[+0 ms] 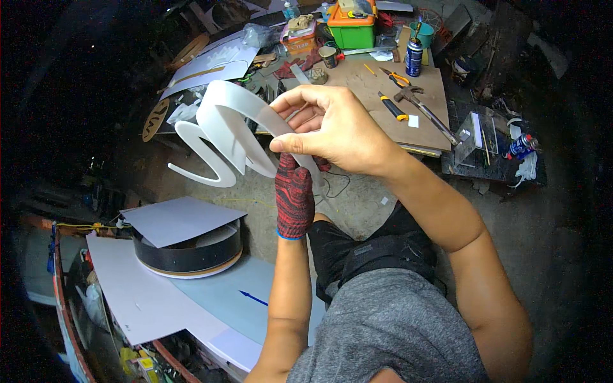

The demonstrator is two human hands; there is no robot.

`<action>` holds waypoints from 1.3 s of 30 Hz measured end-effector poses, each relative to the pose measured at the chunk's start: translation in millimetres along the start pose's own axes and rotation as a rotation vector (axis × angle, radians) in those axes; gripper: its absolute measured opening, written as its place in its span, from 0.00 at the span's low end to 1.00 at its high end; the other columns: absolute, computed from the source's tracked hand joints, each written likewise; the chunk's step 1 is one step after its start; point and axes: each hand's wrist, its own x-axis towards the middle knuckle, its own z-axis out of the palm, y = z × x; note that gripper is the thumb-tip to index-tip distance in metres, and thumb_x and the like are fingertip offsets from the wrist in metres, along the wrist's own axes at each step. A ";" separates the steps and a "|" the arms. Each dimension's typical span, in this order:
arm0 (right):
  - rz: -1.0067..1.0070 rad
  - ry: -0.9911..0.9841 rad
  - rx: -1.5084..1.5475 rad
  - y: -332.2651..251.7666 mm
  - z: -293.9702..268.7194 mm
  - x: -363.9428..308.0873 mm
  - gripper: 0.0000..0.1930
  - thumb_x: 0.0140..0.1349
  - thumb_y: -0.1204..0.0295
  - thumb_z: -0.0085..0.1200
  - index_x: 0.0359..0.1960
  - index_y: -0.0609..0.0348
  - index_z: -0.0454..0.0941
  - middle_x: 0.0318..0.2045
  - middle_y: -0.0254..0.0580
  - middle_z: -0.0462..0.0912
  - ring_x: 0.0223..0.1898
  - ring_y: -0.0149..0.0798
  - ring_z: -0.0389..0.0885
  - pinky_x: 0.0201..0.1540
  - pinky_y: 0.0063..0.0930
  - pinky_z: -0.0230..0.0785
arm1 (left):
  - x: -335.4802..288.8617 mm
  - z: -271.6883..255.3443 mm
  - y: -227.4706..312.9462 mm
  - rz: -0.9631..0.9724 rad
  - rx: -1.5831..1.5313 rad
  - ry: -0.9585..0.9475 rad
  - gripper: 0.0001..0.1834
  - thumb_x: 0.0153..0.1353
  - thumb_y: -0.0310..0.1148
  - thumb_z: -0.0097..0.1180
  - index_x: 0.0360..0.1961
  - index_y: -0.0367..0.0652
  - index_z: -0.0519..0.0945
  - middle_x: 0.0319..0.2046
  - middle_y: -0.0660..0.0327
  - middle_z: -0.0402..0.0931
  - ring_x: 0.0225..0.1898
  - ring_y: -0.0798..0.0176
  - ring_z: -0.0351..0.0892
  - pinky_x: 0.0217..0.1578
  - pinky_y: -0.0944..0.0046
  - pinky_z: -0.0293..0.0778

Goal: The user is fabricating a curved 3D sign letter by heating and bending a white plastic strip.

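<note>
I hold a white letter-shaped piece [230, 105] up in front of me, made of curving strokes with a tall side wall. My right hand [335, 127] is bare; its thumb and fingers close on the band of this piece at its right end. Just below, my left hand [295, 198], in a red and black knit glove with a blue cuff, grips the lower part of the same band. The piece hides most of the left fingers; only a bit of glove shows beyond it. The piece's free strokes reach out to the left.
The far workbench bears a brown board [364, 96] with a hammer [421, 108], a utility knife [393, 107], pliers [397, 78] and a spray can [414, 57]. A green and orange box [351, 32] stands behind. At lower left, a black round drum [188, 255] sits on pale sheets [128, 281].
</note>
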 end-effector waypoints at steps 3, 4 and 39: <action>0.038 -0.007 0.006 -2.5 -3.1 -1.4 0.22 0.48 0.72 0.71 0.44 0.68 0.80 0.35 0.41 0.84 0.35 0.29 0.81 0.41 0.25 0.76 | 4.7 7.2 16.4 -0.133 -0.132 0.027 0.20 0.69 0.27 0.45 0.61 0.38 0.66 0.49 0.53 0.75 0.47 0.59 0.76 0.45 0.61 0.73; 0.041 -0.014 0.005 -1.5 -3.7 -2.0 0.22 0.48 0.72 0.71 0.44 0.68 0.80 0.35 0.41 0.84 0.35 0.29 0.81 0.41 0.25 0.76 | 2.1 5.7 7.7 -0.060 -0.156 0.011 0.20 0.68 0.28 0.47 0.61 0.39 0.67 0.48 0.54 0.76 0.46 0.58 0.77 0.44 0.61 0.74; 0.191 -0.005 0.097 -3.2 -25.6 -15.4 0.23 0.52 0.78 0.68 0.51 0.67 0.75 0.42 0.42 0.82 0.43 0.31 0.81 0.51 0.26 0.76 | -0.4 18.7 -3.9 -0.262 -0.428 -0.004 0.18 0.67 0.40 0.53 0.50 0.38 0.77 0.35 0.58 0.81 0.37 0.66 0.78 0.41 0.63 0.73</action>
